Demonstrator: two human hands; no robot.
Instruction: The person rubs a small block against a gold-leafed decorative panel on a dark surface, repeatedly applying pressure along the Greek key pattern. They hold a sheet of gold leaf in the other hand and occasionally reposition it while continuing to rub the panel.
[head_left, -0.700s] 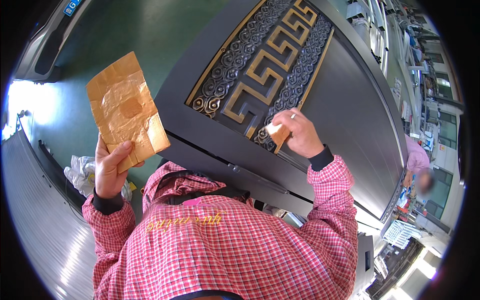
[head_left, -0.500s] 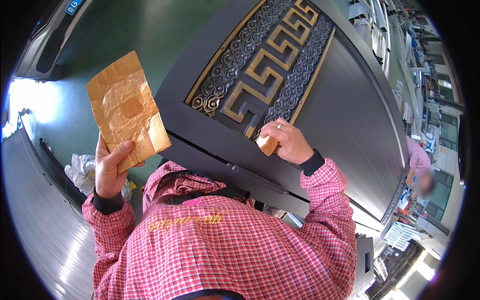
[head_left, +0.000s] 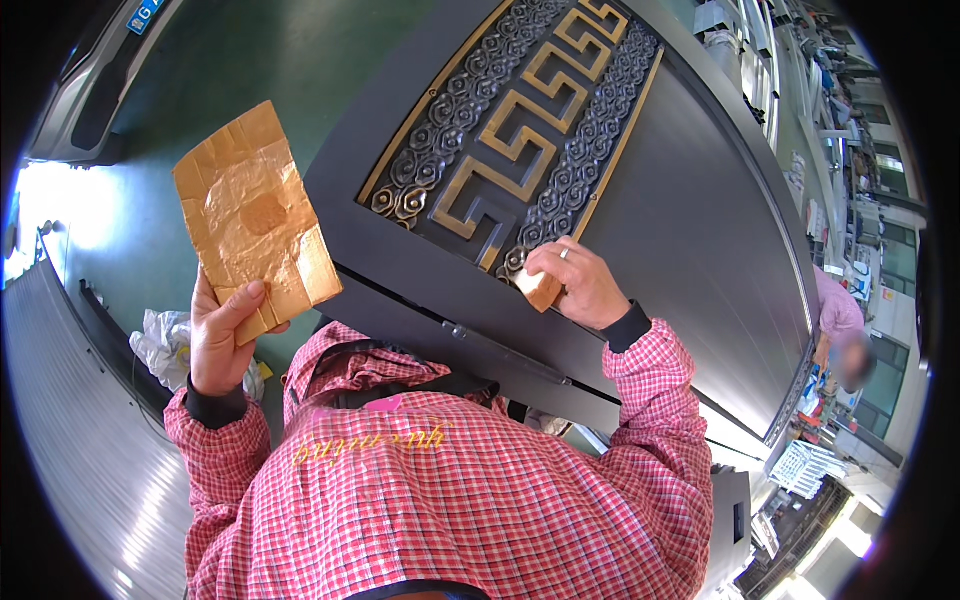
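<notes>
My left hand (head_left: 225, 332) is closed on the lower edge of a folded piece of cardboard (head_left: 250, 190) smeared with gold paint, thumb on top. A rough, darker round patch shows near its middle. In my right hand (head_left: 587, 288) is a small sponge block (head_left: 540, 288), tan to gold, pinched between thumb and fingers. The sponge is at the near end of a raised floral border on a dark grey door panel (head_left: 700, 210); whether it touches cannot be told. A gold-coloured key pattern (head_left: 515, 140) runs between two such borders, and some nearest rosettes (head_left: 410, 203) have golden highlights.
Green floor (head_left: 230, 60) lies beyond the panel at the left, with part of a vehicle (head_left: 95, 100) there. A ribbed metal sheet (head_left: 90, 430) and a crumpled plastic bag (head_left: 162, 345) are at my left. Another person (head_left: 840, 315) bends at the far right.
The panel's pattern has shifted slightly left and down in view. My right hand with the sponge has turned a little, and more of the rosette beside it shows. My left hand stays still.
</notes>
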